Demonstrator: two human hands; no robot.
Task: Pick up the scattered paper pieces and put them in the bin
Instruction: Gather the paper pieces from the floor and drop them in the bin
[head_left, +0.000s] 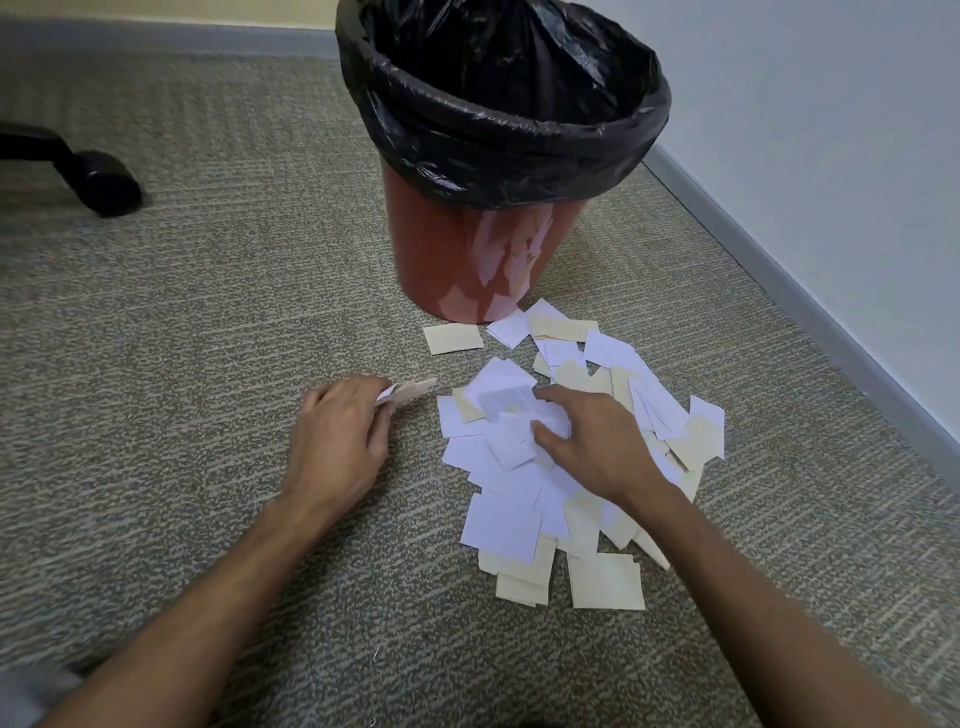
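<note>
A pile of white and cream paper pieces (519, 519) lies on the carpet in front of a red bin (452, 249) lined with a black bag (498, 135). My left hand (337, 441) grips a small stack of paper pieces (410, 391) just left of the pile, low over the carpet. My right hand (587, 441) is on top of the pile, its fingers and thumb curled around a few white pieces (511, 415). One cream piece (453, 338) lies apart, near the bin's base.
Grey carpet (208, 338) covers the floor. A white wall with a grey skirting (810, 291) runs along the right, close to the pile and bin. A black chair leg with a castor (106, 182) stands at the far left.
</note>
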